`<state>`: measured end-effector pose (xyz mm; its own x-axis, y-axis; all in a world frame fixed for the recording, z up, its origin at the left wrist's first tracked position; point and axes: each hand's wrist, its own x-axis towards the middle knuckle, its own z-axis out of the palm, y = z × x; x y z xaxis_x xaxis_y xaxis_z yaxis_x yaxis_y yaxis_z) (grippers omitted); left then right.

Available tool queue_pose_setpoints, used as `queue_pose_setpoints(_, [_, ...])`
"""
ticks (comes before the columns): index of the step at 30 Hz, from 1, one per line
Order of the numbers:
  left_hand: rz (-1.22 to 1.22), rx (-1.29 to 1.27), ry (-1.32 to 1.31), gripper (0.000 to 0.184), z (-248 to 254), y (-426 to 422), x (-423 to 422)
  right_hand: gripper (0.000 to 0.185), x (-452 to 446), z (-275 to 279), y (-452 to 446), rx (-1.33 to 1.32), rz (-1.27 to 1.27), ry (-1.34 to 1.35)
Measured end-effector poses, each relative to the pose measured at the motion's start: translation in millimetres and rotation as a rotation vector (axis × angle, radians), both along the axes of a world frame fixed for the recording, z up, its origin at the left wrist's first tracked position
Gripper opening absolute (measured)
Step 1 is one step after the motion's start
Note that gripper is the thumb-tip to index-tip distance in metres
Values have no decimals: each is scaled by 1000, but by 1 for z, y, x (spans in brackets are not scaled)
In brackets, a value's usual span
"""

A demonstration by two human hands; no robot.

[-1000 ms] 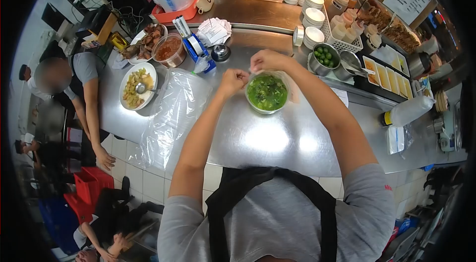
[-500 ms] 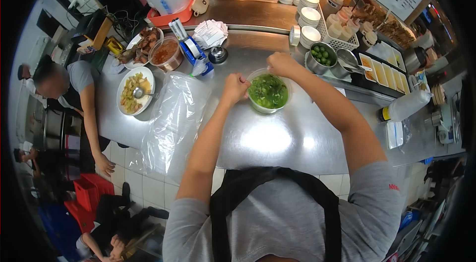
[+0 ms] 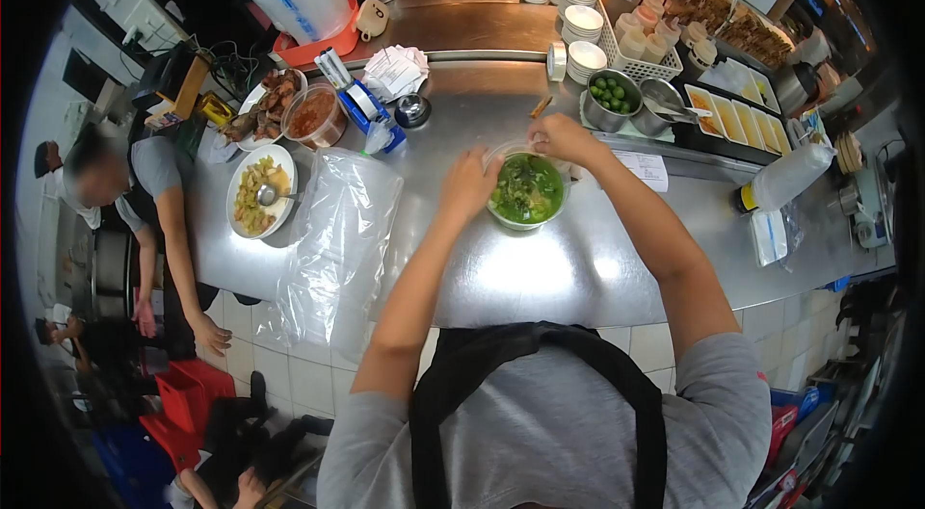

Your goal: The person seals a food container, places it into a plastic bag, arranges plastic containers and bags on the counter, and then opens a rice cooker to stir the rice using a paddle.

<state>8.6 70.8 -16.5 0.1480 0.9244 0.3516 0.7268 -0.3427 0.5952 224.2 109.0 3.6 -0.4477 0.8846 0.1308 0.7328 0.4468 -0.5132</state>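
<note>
A round clear plastic tub [image 3: 526, 205] of green soup with leaves stands on the steel counter in front of me. My left hand [image 3: 469, 183] is at its upper left, fingers bent over the rim. At the far rim, my right hand [image 3: 564, 140] is closed in a pinch. What lies between its fingertips is too small to make out. A clear plastic edge shows between my hands; whether it is the rim or a lid, I cannot tell. Just beyond my right hand is a small brown strip [image 3: 541, 105].
Left of me lie clear plastic bags [image 3: 337, 249], an oval plate [image 3: 237, 210] of food with a spoon, and a tub of red sauce [image 3: 314, 114]. A pot of green limes [image 3: 613, 93] and a paper slip [image 3: 644, 169] are at right. A co-worker [image 3: 159, 172] stands at left.
My left hand has moved up and over the tub's left rim. My right hand has shifted slightly right and down. The view has turned a little, and more of the paper slip shows.
</note>
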Motion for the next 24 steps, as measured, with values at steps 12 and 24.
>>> queue_pose_setpoints(12, [-306, -321, 189, 9, 13, 43, -10, 13, -33, 8, 0, -7, -42, -136])
queue_pose_setpoints(24, [-91, -485, -158, 29, 9, -27, -16, 10, -5, 6, -45, -84, -301, -192])
